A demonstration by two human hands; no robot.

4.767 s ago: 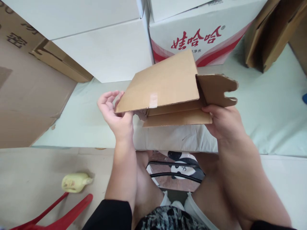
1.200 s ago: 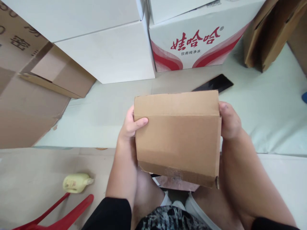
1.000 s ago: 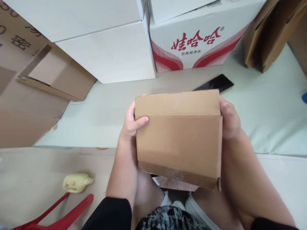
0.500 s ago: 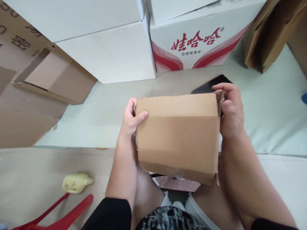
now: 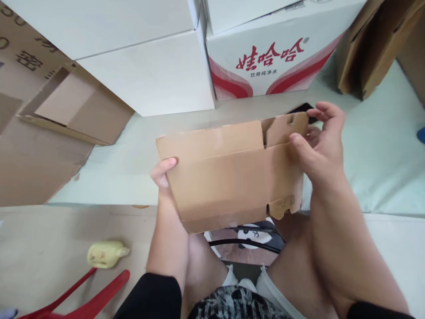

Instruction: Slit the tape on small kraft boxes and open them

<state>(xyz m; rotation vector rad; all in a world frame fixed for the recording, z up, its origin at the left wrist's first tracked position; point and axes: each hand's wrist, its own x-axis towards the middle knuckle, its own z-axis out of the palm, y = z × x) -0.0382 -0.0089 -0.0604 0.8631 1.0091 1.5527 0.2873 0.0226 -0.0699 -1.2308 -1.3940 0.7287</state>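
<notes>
A brown cardboard box is held up over my lap, its end flaps spread out to the right and the whole of it partly flattened. My left hand grips its left edge, thumb on the face and the other fingers hidden behind. At the right end my right hand pinches the unfolded flap, with its thumb on the front and some fingers behind the upper corner. Behind that corner a dark phone lies on the pale green surface, mostly covered by the box.
White cartons, one with red lettering, stand at the back. Folded brown cardboard leans at the right, and large brown boxes at the left. A yellow bottle and a red plastic piece are at lower left.
The box has widened and tilted, its right end flaps now folded outward. My left hand has moved left, and my right hand has shifted slightly up with the flap.
</notes>
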